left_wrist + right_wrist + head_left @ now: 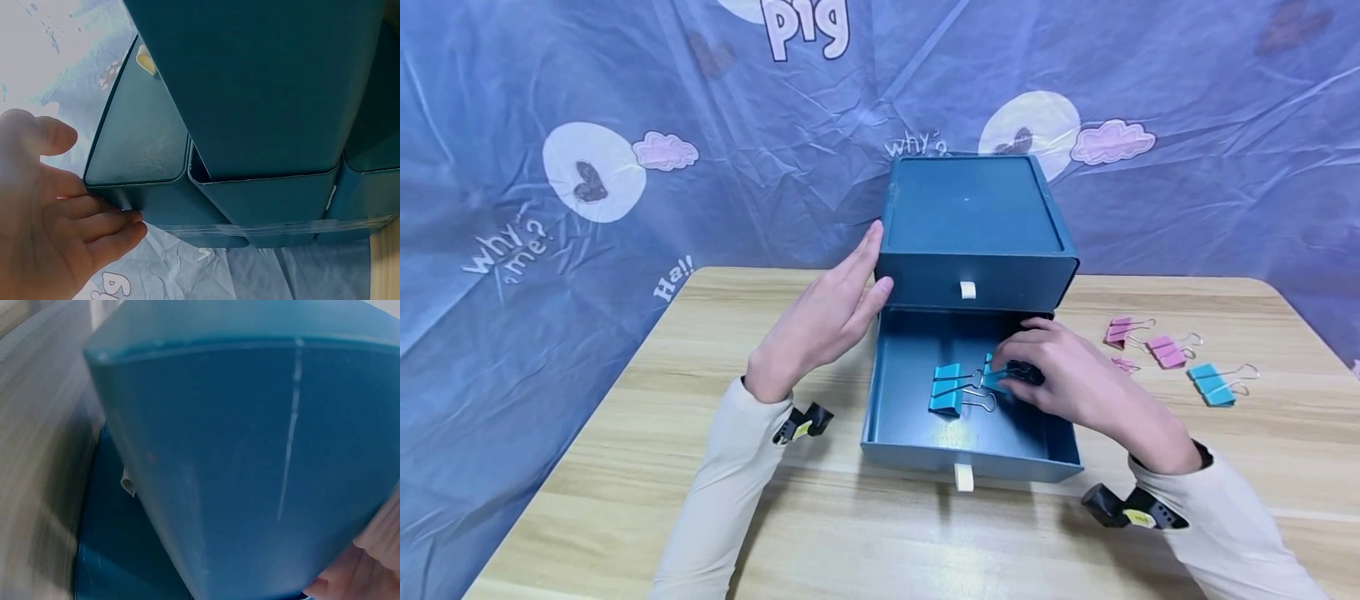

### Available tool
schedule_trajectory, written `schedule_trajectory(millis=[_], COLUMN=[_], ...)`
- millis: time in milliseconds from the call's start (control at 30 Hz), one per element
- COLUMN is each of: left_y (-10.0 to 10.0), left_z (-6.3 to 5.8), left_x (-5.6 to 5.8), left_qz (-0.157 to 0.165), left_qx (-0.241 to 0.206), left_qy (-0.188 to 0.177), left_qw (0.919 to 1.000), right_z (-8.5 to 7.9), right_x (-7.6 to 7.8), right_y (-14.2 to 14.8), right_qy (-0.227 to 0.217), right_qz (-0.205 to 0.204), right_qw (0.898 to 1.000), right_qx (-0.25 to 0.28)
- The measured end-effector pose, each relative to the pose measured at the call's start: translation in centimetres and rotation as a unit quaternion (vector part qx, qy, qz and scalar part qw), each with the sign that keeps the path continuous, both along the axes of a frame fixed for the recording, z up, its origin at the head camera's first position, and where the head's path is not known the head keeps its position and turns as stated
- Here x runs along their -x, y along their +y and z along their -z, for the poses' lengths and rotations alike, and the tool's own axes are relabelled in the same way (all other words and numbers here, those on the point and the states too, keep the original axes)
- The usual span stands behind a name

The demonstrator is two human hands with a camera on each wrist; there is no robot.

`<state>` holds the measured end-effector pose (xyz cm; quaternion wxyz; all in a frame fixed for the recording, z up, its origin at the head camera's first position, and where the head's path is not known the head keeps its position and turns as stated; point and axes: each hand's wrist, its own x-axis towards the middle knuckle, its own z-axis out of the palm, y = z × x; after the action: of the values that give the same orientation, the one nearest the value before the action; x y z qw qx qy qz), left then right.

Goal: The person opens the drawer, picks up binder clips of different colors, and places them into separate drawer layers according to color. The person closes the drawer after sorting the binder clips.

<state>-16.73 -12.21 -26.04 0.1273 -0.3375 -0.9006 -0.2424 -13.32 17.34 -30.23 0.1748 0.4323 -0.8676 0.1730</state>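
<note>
A teal two-tier drawer box [973, 208] stands on the table with its lower drawer [910, 433] pulled out. My left hand [823, 321] lies with straight fingers against the left side of the upper tier; the left wrist view shows its fingertips [128, 228] at the box's side. Inside the lower drawer, my right hand [1060, 367] pinches a teal binder clip [992, 375] between thumb and fingers. Left of it lies another teal binder clip [946, 392]. In the right wrist view the drawer's side wall [237, 456] covers most of the hand.
On the table right of the box lie pink binder clips [1167, 352] and one teal binder clip [1212, 385]. The closed upper drawer [925, 279] has a cream pull tab [967, 290]. A blue patterned cloth [775, 167] hangs behind the wooden table [625, 467].
</note>
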Motion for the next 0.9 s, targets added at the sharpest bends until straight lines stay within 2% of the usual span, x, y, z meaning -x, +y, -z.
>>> schedule_trajectory(millis=[200, 400, 567, 733, 900], left_y=[0.1, 0.0, 0.0, 0.1, 0.0], left_z=[0.1, 0.1, 0.2, 0.2, 0.1], left_x=[0.1, 0.1, 0.2, 0.2, 0.1], left_qz=[0.0, 0.004, 0.005, 0.007, 0.005], left_qx=[0.001, 0.0, 0.0, -0.002, -0.001], left_qy=[0.005, 0.02, 0.024, 0.025, 0.023], left_qw=[1.0, 0.9998, 0.9997, 0.9997, 0.9997], right_z=[-0.1, -0.3, -0.4, -0.8, -1.1], right_x=[0.0, -0.1, -0.3, -0.8, -1.2], right_y=[0.1, 0.2, 0.3, 1.0, 3.3], right_qy=[-0.004, -0.017, -0.012, 0.01, 0.037], right_qz=[-0.008, 0.001, -0.009, -0.025, -0.032], right_qw=[1.0, 1.0, 1.0, 0.999, 0.996], right_qx=[0.002, -0.007, -0.005, 0.023, 0.075])
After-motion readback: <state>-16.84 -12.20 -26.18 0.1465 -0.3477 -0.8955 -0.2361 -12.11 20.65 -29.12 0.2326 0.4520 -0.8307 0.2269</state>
